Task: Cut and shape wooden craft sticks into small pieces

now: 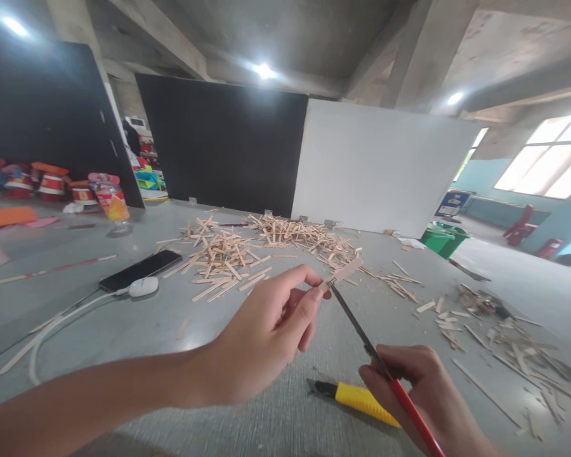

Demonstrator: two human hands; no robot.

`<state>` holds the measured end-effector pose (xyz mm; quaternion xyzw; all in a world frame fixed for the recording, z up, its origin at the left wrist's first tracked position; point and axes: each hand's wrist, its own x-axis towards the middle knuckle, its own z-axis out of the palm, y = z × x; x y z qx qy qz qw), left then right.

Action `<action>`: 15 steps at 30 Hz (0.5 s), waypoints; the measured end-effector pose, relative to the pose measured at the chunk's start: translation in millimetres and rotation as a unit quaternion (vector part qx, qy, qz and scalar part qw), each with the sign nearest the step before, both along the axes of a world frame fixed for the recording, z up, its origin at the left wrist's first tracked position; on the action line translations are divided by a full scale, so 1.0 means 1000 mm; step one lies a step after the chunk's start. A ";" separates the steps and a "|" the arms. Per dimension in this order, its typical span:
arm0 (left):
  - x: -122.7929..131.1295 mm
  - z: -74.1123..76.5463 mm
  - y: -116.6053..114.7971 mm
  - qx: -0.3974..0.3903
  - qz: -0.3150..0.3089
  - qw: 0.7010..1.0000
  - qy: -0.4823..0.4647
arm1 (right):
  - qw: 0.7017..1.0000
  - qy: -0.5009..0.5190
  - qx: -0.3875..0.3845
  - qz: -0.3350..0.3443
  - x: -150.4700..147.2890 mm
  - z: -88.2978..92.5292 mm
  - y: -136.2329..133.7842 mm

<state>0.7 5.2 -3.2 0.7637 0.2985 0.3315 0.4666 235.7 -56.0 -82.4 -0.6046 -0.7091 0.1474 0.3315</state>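
Note:
My left hand (276, 317) pinches a short flat wooden stick (346, 271) between thumb and fingers, above the middle of the grey table. In my right hand (423, 387), at the lower right, is a thin tool with a red handle (416, 416) and a narrow dark metal shaft. The tool's tip touches the stick beside my left fingertips. A yellow-handled cutter (364, 403) with a black end lies on the table below, partly behind my right hand. Loose wooden sticks (223, 254) are heaped beyond my hands.
On the left of the table (147, 330) lie a black phone (140, 270), a white device (143, 287) with a cable, and a plastic bottle (111, 203). Wood scraps (523, 346) spread at the right. Black and white panels (375, 165) stand behind.

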 end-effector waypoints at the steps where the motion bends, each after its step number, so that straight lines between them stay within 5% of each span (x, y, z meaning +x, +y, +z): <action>1: 0.000 0.000 0.000 0.000 -0.001 1.000 0.001 | 1.000 -0.001 0.001 -0.002 0.001 0.000 0.001; 10: 0.001 -0.001 0.005 -0.006 0.013 1.000 -0.007 | 1.000 -0.003 0.002 0.006 0.000 0.000 -0.001; 15: -0.001 0.001 0.006 -0.071 -0.035 0.996 -0.039 | 1.000 -0.013 0.022 -0.001 -0.001 0.000 -0.004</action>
